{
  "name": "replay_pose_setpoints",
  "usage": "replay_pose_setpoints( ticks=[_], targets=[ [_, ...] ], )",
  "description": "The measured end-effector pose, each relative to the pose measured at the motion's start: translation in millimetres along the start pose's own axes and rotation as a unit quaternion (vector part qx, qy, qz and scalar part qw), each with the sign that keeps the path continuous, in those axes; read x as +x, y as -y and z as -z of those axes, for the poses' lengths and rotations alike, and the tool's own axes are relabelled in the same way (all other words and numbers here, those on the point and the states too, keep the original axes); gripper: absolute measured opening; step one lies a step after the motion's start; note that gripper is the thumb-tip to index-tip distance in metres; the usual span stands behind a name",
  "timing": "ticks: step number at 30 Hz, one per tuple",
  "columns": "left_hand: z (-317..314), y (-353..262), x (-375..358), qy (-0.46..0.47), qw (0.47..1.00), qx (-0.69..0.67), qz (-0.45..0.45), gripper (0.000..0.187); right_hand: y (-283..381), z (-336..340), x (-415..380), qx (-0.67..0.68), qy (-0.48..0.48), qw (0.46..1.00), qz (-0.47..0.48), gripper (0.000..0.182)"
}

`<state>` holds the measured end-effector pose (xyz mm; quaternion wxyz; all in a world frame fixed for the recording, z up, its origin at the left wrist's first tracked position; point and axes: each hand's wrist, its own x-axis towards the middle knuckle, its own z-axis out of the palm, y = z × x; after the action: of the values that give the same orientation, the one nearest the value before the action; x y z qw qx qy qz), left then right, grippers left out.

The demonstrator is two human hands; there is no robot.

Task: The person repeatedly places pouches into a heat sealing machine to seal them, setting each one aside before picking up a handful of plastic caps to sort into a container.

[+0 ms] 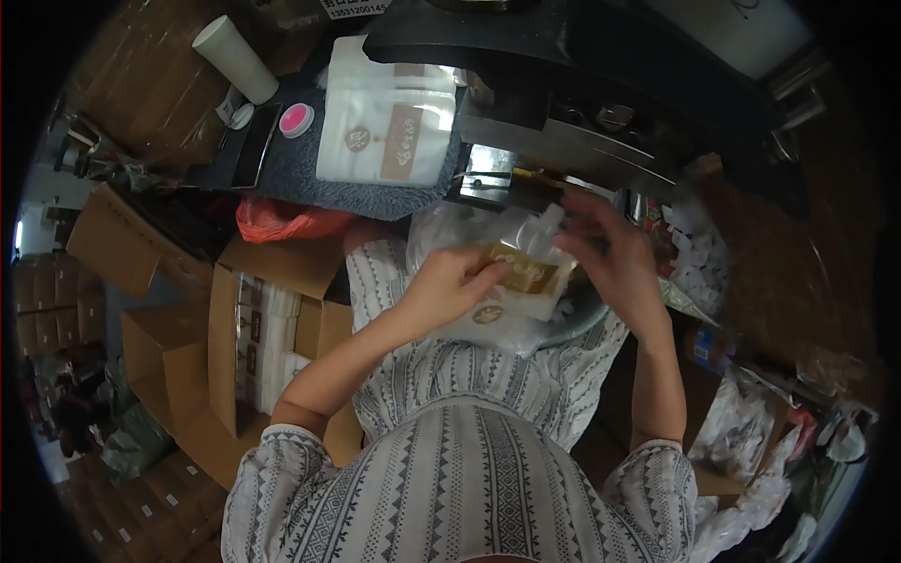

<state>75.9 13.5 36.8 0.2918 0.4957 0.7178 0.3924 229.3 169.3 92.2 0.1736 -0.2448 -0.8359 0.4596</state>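
Note:
My left hand (449, 293) grips a printed plastic pouch (530, 272) over my lap, with the thumb lying across its front. The pouch is clear and whitish, with a gold-brown label band carrying white characters. Beside the pouch's upper right corner is my right hand (615, 258), its fingers curved and apart, slightly blurred, with nothing visible between them. More clear plastic (502, 333) and part of a rounded grey rim (582, 324) show under the pouch. A stack of similar pouches (387, 127) lies on the cloth-covered surface ahead.
A dark machine (601, 131) stands ahead of my hands. To its left are a phone (257, 145), a pink-topped round tub (297, 120) and a white cup (235, 58). An open carton (223, 347) with white packs is at left, below a red plastic bag (282, 220). Plastic bags (737, 432) lie right.

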Motion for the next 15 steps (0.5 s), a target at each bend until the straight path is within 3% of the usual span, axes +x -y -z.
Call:
replay_pose_setpoints(
  ticks=[1,2,3,4,5,6,8,10,11,12,13,14,15],
  targets=[
    [-4.6,-0.5,9.2,0.049,0.986,-0.093,0.128,0.019,-3.1,5.2,-4.5,-0.022,-0.044,0.999,-0.012,0.035],
    [-6.3,-5.2,20.2,0.05,0.986,-0.094,0.128,0.019,-6.6,10.7,-9.9,-0.044,-0.088,0.995,-0.024,0.037],
    [-5.8,-12.6,32.5,0.048,0.968,-0.193,0.152,0.021,-9.0,17.0,-16.8,-0.045,-0.088,0.995,-0.026,0.037],
    [-6.6,-16.6,42.4,0.045,0.94,-0.289,0.174,0.023,-10.8,24.6,-24.5,-0.146,-0.091,0.984,-0.044,0.036],
    [-10.3,-13.7,50.2,0.047,0.94,-0.29,0.175,0.023,-14.9,32.7,-29.8,-0.245,-0.092,0.963,-0.061,0.035],
    [-14.5,-8.0,56.4,0.047,0.92,-0.324,0.213,0.025,-26.0,40.2,-30.6,-0.246,-0.091,0.963,-0.061,0.035],
    [-14.9,-6.4,56.4,0.048,0.899,-0.356,0.252,0.028,-58.1,48.7,-29.2,-0.498,-0.198,0.828,-0.163,0.023],
    [-2.2,-10.4,50.3,0.05,0.963,-0.203,0.172,0.032,-83.2,47.8,-28.2,-0.51,-0.178,0.821,-0.185,0.02],
    [11.7,-2.9,54.4,0.048,0.963,-0.202,0.169,0.032,-87.7,48.3,-24.0,-0.521,-0.16,0.813,-0.204,0.017],
    [30.1,11.1,58.7,-0.121,0.991,-0.027,0.045,0.035,-86.5,50.0,-22.1,-0.521,-0.158,0.814,-0.204,0.017],
    [41.0,23.6,57.2,-0.279,0.945,0.151,-0.081,0.041,-81.2,52.1,-21.6,-0.48,-0.165,0.842,-0.182,0.017],
    [37.9,40.8,50.0,-0.279,0.945,0.151,-0.079,0.041,-76.7,53.8,-21.6,-0.438,-0.172,0.868,-0.158,0.018],
    [30.2,64.1,43.1,-0.268,0.901,0.332,-0.074,0.047,-73.6,54.5,-20.3,-0.438,-0.172,0.869,-0.156,0.018]
  ],
)
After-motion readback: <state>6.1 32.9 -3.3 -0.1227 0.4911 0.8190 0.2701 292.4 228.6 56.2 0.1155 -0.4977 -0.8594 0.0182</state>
